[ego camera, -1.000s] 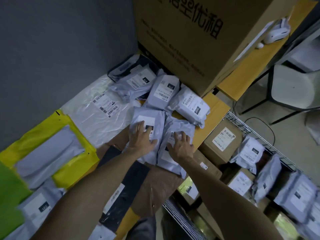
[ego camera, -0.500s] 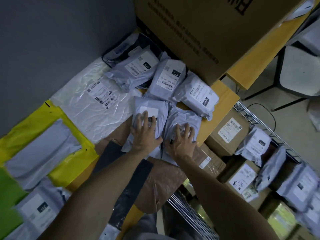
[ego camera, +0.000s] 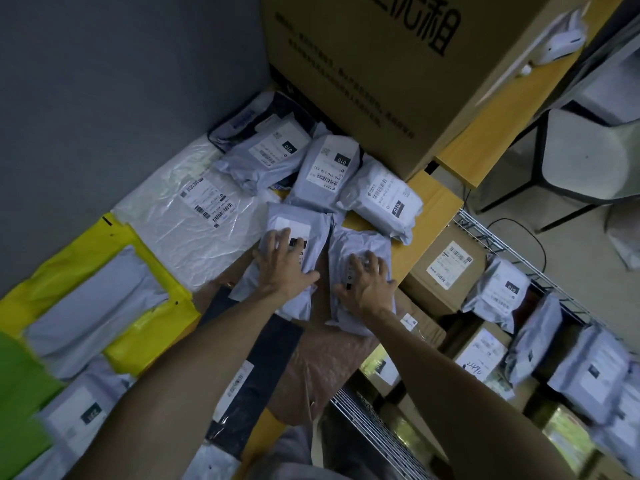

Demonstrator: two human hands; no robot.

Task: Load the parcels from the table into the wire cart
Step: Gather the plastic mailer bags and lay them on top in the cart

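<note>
Spread hands (ego camera: 282, 268) (ego camera: 369, 287) on two crinkled grey poly parcels (ego camera: 313, 233) (ego camera: 360, 244).

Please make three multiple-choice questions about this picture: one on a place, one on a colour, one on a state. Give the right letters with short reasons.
1. Where is the wire cart?
A. to the right of the table
B. on the table
C. behind the big cardboard box

2. What colour is the big flat bag on the left?
A. red
B. yellow
C. black

3. What is the right hand doing?
A. hanging free
B. holding a box
C. pressing on a grey parcel

Answers: 1 A, its rail runs beside the table edge; 2 B, clearly yellow; 3 C, fingers spread on the parcel.
</note>
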